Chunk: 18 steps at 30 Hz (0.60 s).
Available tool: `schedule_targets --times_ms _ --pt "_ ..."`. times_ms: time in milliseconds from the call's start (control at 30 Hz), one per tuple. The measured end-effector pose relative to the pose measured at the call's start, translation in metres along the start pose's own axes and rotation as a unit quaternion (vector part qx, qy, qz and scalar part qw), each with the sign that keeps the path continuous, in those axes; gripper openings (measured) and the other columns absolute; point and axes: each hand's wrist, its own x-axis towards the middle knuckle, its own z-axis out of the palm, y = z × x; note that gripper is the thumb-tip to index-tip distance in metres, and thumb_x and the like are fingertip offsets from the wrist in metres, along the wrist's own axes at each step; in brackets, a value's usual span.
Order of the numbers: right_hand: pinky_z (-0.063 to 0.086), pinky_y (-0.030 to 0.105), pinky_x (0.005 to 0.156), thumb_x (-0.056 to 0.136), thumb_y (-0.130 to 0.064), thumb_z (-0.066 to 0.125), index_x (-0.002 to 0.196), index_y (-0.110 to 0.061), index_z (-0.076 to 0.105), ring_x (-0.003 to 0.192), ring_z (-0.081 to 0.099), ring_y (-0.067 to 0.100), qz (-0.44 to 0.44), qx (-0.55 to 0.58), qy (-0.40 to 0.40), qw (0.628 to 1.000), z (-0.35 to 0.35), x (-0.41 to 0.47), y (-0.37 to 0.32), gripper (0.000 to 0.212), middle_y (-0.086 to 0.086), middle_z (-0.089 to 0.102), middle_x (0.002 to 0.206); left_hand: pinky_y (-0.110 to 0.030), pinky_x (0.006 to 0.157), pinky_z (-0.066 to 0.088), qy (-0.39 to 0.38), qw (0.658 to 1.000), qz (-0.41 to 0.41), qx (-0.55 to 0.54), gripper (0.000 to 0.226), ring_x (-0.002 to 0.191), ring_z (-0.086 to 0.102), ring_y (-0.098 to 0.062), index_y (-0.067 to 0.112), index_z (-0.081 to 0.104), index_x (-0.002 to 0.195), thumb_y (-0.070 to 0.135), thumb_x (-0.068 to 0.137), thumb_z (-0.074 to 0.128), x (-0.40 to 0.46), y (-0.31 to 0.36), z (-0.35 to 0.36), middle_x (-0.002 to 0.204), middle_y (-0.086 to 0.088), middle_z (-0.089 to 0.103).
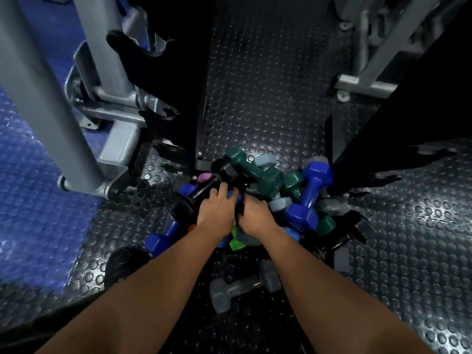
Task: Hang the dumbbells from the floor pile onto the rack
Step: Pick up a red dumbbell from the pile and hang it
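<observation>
The pile of dumbbells (268, 200) sits on the studded rubber floor (255, 85) just below the middle of the frame, all jumbled: a dark green one (265, 175) on top toward the back, a blue one (311, 192) standing tilted on the right side, a black one (204, 187) angled on the left, and a grey one (242, 284) lying apart from the heap, lower centre between the forearms. Both arms come up from the bottom corners, fairly straight, and meet right in the middle of the pile. The left hand (217, 213) is palm down with fingers curled over a blue dumbbell beside the black handle; looks like it's wrapping it, but I can't tell if the grip is actually closed. The right hand (255, 218) is just beside it, knuckles up, fingers dug down among the weights and hidden, so can't tell what it's got either. Black rack uprights (184, 98) stand at centre left and at the right edge, with grey machine frames (51, 98) in the upper left and upper right.
</observation>
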Motion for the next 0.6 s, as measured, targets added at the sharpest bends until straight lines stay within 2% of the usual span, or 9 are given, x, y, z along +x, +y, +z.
schedule_targets --times_ms 67,133,200,267,367,467,600 --pt "0.041 0.046 0.103 0.093 -0.019 0.059 0.143 -0.017 0.045 0.128 0.052 0.041 0.018 0.014 -0.032 0.999 -0.001 0.008 -0.002 0.052 0.012 0.058 0.139 -0.042 0.073 0.06 0.017 1.0 -0.012 -0.021 0.057 0.115 0.052 -0.029 0.026 0.05 0.141 0.023 0.089 0.075 0.002 0.001 -0.002 0.14 -0.008 0.033" --pt "0.045 0.048 0.104 0.094 -0.019 0.058 0.146 -0.02 0.042 0.131 0.05 0.043 0.055 0.022 -0.045 0.997 0.001 0.013 -0.003 0.054 0.012 0.057 0.143 -0.042 0.07 0.056 0.034 0.999 0.013 -0.031 0.051 0.109 0.055 -0.028 0.028 0.053 0.131 0.02 0.086 0.076 -0.003 -0.002 -0.003 0.134 -0.005 0.041" --pt "0.051 0.046 0.101 0.094 -0.021 0.06 0.138 -0.018 0.051 0.128 0.057 0.041 0.058 0.001 -0.041 0.997 0.006 0.019 -0.002 0.046 0.014 0.063 0.136 -0.044 0.079 0.046 0.051 0.997 0.054 -0.009 0.052 0.106 0.053 -0.029 0.029 0.053 0.127 0.017 0.081 0.072 -0.019 -0.005 -0.005 0.125 -0.003 0.052" --pt "0.054 0.045 0.099 0.093 -0.023 0.062 0.132 -0.018 0.057 0.123 0.064 0.038 0.058 -0.036 -0.029 0.997 0.01 0.026 -0.004 0.04 0.014 0.067 0.131 -0.043 0.079 0.041 0.09 0.994 0.062 -0.009 0.052 0.097 0.051 -0.029 0.026 0.057 0.121 0.017 0.072 0.073 -0.04 -0.009 -0.004 0.11 -0.002 0.055" --pt "0.042 0.048 0.108 0.099 -0.019 0.051 0.141 -0.019 0.054 0.133 0.058 0.032 0.102 -0.103 -0.038 0.989 0.015 0.035 -0.013 0.042 0.011 0.064 0.14 -0.041 0.073 0.04 0.125 0.989 0.083 -0.012 0.053 0.087 0.046 -0.027 0.023 0.058 0.112 0.021 0.064 0.079 -0.067 -0.018 0.005 0.099 -0.003 0.05" --pt "0.023 0.053 0.116 0.102 -0.015 0.038 0.153 -0.013 0.04 0.149 0.038 0.027 0.141 -0.148 -0.069 0.976 0.02 0.042 -0.024 0.05 0.01 0.054 0.153 -0.044 0.076 0.041 0.119 0.989 0.09 -0.002 0.059 0.089 0.048 -0.03 0.024 0.053 0.115 0.026 0.063 0.079 -0.083 -0.021 0.012 0.104 -0.006 0.05" --pt "0.019 0.056 0.119 0.104 -0.016 0.036 0.163 -0.008 0.02 0.156 0.024 0.028 0.145 -0.191 -0.096 0.966 0.019 0.048 -0.027 0.062 0.011 0.044 0.162 -0.044 0.077 0.041 0.123 0.989 0.079 -0.007 0.056 0.09 0.045 -0.028 0.025 0.052 0.113 0.032 0.064 0.078 -0.075 -0.024 0.009 0.101 -0.004 0.045"
